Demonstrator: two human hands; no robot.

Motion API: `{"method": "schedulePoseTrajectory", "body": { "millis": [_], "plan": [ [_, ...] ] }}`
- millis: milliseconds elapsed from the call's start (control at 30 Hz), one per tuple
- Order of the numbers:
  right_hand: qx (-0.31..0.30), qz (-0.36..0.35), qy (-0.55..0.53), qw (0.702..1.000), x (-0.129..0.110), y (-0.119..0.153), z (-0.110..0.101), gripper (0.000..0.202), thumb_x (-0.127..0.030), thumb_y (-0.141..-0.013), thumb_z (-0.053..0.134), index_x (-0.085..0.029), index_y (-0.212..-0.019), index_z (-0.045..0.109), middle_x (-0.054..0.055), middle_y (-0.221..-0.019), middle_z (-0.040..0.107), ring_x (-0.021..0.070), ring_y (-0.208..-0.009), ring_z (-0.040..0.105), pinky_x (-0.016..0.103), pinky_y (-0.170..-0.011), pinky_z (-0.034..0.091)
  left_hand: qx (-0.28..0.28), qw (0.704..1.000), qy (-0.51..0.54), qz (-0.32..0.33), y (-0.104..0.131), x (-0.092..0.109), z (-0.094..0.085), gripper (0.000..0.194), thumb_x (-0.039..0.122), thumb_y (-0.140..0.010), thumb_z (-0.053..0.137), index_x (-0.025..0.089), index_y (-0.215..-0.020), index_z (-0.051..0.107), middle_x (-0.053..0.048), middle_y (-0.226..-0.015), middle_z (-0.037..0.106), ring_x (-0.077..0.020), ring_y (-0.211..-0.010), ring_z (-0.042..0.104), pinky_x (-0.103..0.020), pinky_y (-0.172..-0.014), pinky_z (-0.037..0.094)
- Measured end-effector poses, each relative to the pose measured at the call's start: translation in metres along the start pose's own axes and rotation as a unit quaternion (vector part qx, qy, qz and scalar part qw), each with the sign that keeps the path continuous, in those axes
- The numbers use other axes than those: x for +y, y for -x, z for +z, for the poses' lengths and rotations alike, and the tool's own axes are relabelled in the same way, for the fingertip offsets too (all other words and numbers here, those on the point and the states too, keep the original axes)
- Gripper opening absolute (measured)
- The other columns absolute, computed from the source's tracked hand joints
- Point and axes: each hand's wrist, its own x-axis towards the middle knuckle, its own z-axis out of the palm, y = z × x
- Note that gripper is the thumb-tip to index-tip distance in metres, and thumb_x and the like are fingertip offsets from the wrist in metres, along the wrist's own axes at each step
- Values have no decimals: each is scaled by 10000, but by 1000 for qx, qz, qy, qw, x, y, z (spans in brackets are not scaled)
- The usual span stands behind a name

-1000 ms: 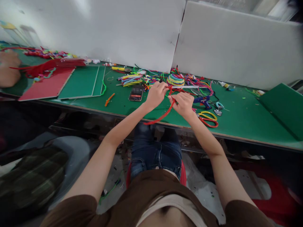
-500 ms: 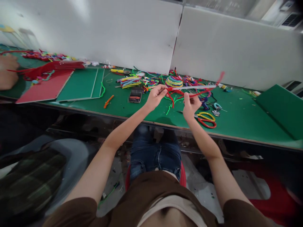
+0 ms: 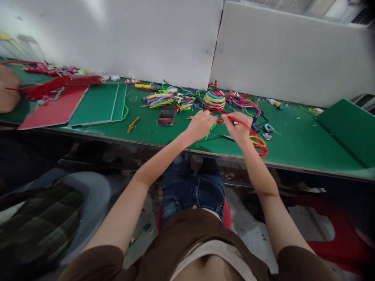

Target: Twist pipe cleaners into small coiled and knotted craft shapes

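Observation:
My left hand (image 3: 201,125) is closed over the table, its fingertips pinching a red pipe cleaner (image 3: 219,121) wound on a thin rod that my hands mostly hide. My right hand (image 3: 240,128) is closed on the same red pipe cleaner just beside it. A long red tail runs across its back toward the right. A small pale end of the rod shows by the right fingers. Green pipe cleaner pieces (image 3: 206,136) lie beneath my left fingers. Scissors (image 3: 258,141) with yellow and red handles lie partly behind my right wrist.
Behind my hands sits a striped multicoloured dome (image 3: 214,100) among pipe cleaner bundles (image 3: 159,99). A phone (image 3: 166,116) and an orange twisted piece (image 3: 133,125) lie to the left. Green boards (image 3: 93,105) are on the table; another person's hand (image 3: 8,89) is far left.
My hands have come closer together and turned over the red pipe cleaner. The white rod, seen at full length before, is now mostly hidden. The red tail has swung down over my right hand.

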Motion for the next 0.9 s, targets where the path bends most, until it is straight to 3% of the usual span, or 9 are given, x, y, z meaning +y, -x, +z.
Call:
{"method": "schedulePoseTrajectory", "body": {
  "millis": [100,267,333,433,500,567,667,767,900],
  "plan": [
    [-66,118,-114,984,12,-19,-9,351,-491,-717,685,-186,-570,593,-35,-452,476,82,-432,409,252,-461,328,-33,994,35,102,2,-9,-3,236,253,-913,426,126,-946,622,-115,-801,638,-226,-868,539,-350,-771,366],
    [-161,282,-315,892,29,-20,-5,380,-443,-624,766,-177,-518,516,-67,-410,385,41,-392,297,218,-405,203,52,972,220,61,7,-9,-10,249,367,-914,446,170,-880,595,-46,-733,600,-166,-756,510,-317,-746,375],
    [-190,308,-389,847,26,-14,-2,436,-451,-605,774,-184,-493,448,-77,-409,345,36,-392,278,210,-404,208,55,937,343,24,8,-4,-11,257,412,-897,478,177,-867,577,-20,-699,573,-136,-688,509,-287,-692,385],
    [-180,318,-465,806,18,-1,6,502,-484,-553,790,-194,-508,383,-95,-417,277,38,-401,241,201,-405,208,64,829,552,-62,7,2,-6,305,487,-839,556,183,-867,553,17,-673,535,-87,-602,498,-233,-604,381],
    [-130,316,-464,817,12,7,15,513,-524,-542,779,-202,-530,380,-99,-422,264,46,-408,242,201,-407,211,82,741,655,-128,5,5,-1,328,492,-780,635,181,-826,541,36,-656,503,-63,-576,473,-206,-573,371],
    [-34,288,-418,861,7,16,25,492,-561,-580,741,-206,-541,402,-92,-427,299,56,-422,294,208,-424,249,99,661,718,-196,1,9,5,302,438,-775,663,178,-762,511,48,-639,464,-45,-545,432,-187,-543,355],
    [105,225,-310,918,0,26,36,417,-580,-664,671,-210,-595,492,-76,-463,401,68,-444,375,227,-455,311,128,593,738,-296,-4,15,12,245,329,-864,571,181,-716,444,52,-630,439,-38,-517,397,-181,-524,350],
    [139,188,-226,946,-5,30,36,360,-554,-737,617,-209,-659,549,-61,-504,463,80,-463,431,242,-476,357,154,614,682,-366,-6,17,17,203,284,-898,516,184,-741,435,50,-648,479,-36,-517,407,-174,-513,344],
    [78,149,-152,974,-5,30,24,304,-489,-809,565,-204,-706,594,-27,-591,546,106,-559,524,258,-553,433,146,687,594,-393,-5,14,20,155,280,-899,515,178,-793,468,48,-648,528,-31,-503,403,-162,-473,294]
  ]
}}
